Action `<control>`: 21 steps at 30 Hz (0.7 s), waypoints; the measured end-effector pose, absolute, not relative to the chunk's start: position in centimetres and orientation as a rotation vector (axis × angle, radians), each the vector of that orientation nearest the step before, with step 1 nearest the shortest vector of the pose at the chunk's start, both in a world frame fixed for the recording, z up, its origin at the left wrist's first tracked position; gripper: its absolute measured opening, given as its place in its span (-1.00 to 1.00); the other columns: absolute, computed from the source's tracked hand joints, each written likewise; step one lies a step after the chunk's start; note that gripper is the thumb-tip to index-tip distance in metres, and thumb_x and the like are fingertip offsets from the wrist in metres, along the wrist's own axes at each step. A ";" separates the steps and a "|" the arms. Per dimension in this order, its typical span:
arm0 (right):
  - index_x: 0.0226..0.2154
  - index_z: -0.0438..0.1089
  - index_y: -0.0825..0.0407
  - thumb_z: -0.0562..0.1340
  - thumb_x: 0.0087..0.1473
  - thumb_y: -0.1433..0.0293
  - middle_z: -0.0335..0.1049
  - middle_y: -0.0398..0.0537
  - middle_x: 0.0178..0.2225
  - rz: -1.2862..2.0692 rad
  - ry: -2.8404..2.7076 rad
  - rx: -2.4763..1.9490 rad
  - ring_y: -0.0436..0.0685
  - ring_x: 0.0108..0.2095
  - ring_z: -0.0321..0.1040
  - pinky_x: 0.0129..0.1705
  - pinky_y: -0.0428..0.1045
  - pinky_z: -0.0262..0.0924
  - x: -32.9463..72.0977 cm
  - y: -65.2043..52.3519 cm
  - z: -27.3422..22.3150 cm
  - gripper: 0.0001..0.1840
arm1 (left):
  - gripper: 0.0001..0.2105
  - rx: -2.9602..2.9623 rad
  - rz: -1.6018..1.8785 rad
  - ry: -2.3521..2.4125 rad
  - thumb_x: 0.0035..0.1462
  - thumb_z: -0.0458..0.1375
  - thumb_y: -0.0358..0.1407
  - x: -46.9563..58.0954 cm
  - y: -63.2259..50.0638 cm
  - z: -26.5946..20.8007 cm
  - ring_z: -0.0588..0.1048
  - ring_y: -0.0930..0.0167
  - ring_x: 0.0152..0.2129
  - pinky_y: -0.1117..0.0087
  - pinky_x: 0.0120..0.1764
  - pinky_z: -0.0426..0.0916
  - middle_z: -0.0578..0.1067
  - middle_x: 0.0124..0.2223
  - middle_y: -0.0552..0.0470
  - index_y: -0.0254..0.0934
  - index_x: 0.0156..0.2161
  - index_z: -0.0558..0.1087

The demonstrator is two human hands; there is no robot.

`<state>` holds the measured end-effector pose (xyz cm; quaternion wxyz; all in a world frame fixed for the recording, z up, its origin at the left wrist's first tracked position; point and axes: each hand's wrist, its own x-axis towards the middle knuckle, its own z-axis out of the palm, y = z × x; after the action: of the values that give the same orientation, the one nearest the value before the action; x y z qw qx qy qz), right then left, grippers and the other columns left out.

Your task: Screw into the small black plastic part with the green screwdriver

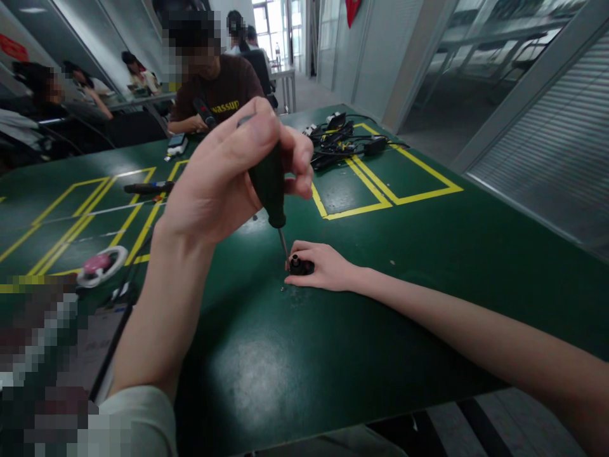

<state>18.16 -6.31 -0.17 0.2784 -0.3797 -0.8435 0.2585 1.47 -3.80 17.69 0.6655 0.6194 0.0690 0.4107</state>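
Green tabletop (361, 355) marked with yellow tape (359, 211) stretches across a bright room of glass partitions, where several people sit at work in the background. At far left, a person (40, 86) sits beyond the table's edge. Nearer, a white ring (121, 255) with a pink centre lies on the table, and a black-handled tool (147, 188) rests farther back. The left hand (209, 178), raised above the table, wraps its fingers around the handle of a screwdriver (269, 178), while behind it sits a person in a brown T-shirt (238, 73). The metal shaft slants down to a small black part (299, 266) on the tabletop; exactly where its tip sits is too small to tell. A tiny metallic piece (283, 289) lies just beside the part. The right hand (328, 265), low against the table, pinches the part between thumb and fingers. Black cables (333, 143) lie heaped behind, and slatted blinds (561, 127) line the far right.
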 end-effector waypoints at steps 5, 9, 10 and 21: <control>-0.30 0.52 0.09 0.37 0.21 0.10 0.37 -0.06 -0.28 0.650 -2.273 -1.029 0.05 -0.35 0.36 -0.30 -0.06 0.18 18.1 -6.3 -0.2 -0.64 | -0.68 1.402 0.911 0.163 0.38 -0.08 -0.37 1.8 -4.0 17.8 0.17 0.59 -0.77 0.56 -0.63 0.06 0.30 -0.63 0.13 -0.25 -0.46 0.26; -0.36 0.49 0.08 0.35 0.22 0.09 0.40 -0.11 -0.42 0.579 -2.306 -1.089 0.05 -0.42 0.33 -0.36 -0.07 0.07 17.8 -6.4 -0.2 -0.63 | -0.66 1.495 0.943 0.186 0.43 -0.13 -0.26 1.8 -4.0 17.9 0.15 0.56 -0.76 0.53 -0.60 0.10 0.25 -0.64 0.14 -0.24 -0.32 0.40; -0.36 0.49 0.07 0.33 0.23 0.09 0.41 -0.11 -0.45 0.575 -2.319 -1.111 0.05 -0.44 0.33 -0.37 -0.07 0.04 17.8 -6.4 -0.1 -0.63 | -0.66 1.512 0.957 0.196 0.45 -0.15 -0.23 1.8 -4.0 17.8 0.16 0.55 -0.75 0.52 -0.60 0.12 0.26 -0.64 0.15 -0.21 -0.26 0.44; -0.23 0.49 0.07 0.23 0.30 0.01 0.58 0.02 -0.42 0.337 -2.498 -1.337 0.20 -0.40 0.52 -0.41 -0.03 -0.02 17.3 -7.1 1.0 -0.56 | -0.79 1.749 1.456 0.272 0.32 0.21 -0.25 2.5 -4.8 16.4 0.40 0.57 -0.68 0.46 -0.56 0.13 0.48 -0.53 0.15 -0.23 -0.37 0.48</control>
<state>17.28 -7.08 1.00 0.1436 -0.4638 -0.8664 0.1170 2.46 -4.75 16.45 0.4122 0.6954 0.1080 0.5787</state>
